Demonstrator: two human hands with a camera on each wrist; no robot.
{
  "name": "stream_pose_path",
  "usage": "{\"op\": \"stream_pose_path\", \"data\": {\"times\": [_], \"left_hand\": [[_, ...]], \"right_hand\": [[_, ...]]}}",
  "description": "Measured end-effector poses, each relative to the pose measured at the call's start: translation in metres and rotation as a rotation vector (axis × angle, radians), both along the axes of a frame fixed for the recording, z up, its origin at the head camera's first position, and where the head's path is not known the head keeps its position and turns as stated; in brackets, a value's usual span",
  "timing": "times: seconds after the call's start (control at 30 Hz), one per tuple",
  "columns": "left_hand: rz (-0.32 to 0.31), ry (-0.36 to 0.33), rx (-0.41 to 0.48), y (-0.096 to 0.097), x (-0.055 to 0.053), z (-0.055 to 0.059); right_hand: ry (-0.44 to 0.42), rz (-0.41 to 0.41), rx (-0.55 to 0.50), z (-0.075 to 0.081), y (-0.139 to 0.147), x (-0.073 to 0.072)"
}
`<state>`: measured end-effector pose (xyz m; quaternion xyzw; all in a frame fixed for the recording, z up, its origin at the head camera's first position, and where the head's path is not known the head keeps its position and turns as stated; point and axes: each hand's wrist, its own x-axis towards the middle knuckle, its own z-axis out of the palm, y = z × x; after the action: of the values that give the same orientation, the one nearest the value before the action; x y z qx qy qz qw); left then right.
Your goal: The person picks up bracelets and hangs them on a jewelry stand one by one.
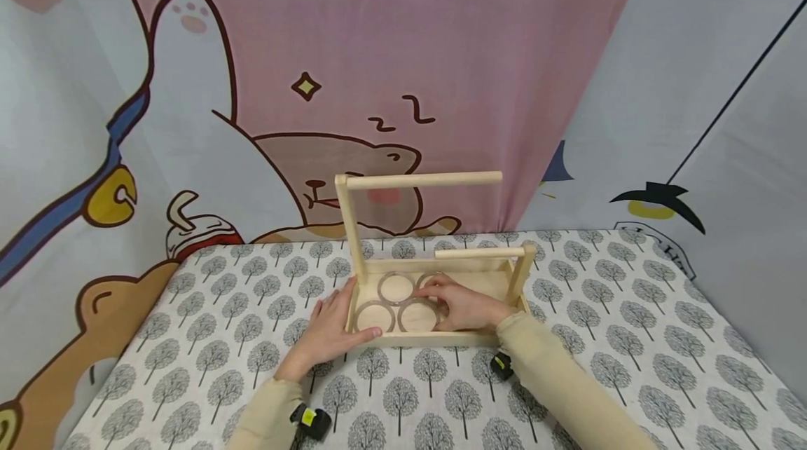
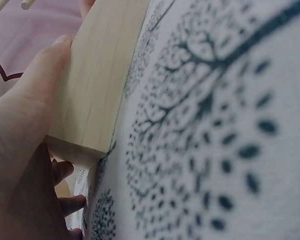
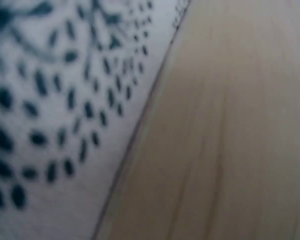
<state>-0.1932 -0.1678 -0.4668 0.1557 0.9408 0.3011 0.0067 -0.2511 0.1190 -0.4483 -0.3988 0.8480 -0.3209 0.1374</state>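
Observation:
A shallow pale wooden tray (image 1: pixel 435 340) lies on the cloth, with several clear-rimmed round discs (image 1: pixel 397 288) grouped in its left half. My left hand (image 1: pixel 330 327) grips the tray's front left corner, thumb on the front edge and fingers along the left end. The left wrist view shows that thumb (image 2: pixel 45 70) against the wood, other fingers beyond the corner. Inside the tray, my right hand (image 1: pixel 463 306) has its fingers and thumb bent around the right side of a front disc (image 1: pixel 412 317), partly covering it. The right wrist view shows only the tray's wooden side (image 3: pixel 215 125) and cloth.
A tall wooden post (image 1: pixel 349 226) with a long rod (image 1: pixel 429 180) rises from the tray's left end. On the right end stands another post (image 1: pixel 520 275) with a rod (image 1: pixel 479 253) pointing left. Tree-patterned cloth (image 1: pixel 239 324) covers the table; cartoon curtains (image 1: pixel 441 50) hang behind.

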Motion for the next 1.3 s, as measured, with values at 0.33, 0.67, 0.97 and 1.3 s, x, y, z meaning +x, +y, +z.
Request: {"op": "stream_pose_path", "data": {"times": [0.33, 0.67, 0.97, 1.3], "left_hand": [[-0.003, -0.003, -0.003, 0.0, 0.0, 0.001], [0.001, 0.006, 0.0, 0.001, 0.001, 0.002], [0.007, -0.019, -0.001, 0.001, 0.0, 0.001], [-0.001, -0.015, -0.002, -0.001, 0.0, 0.0]], "right_hand": [[0.097, -0.017, 0.024, 0.0, -0.002, 0.0], [0.196, -0.007, 0.041, -0.001, -0.007, 0.0], [0.224, -0.024, 0.082, 0.0, -0.01, 0.002], [0.161, -0.048, 0.025, -0.002, -0.009, 0.0]]}}
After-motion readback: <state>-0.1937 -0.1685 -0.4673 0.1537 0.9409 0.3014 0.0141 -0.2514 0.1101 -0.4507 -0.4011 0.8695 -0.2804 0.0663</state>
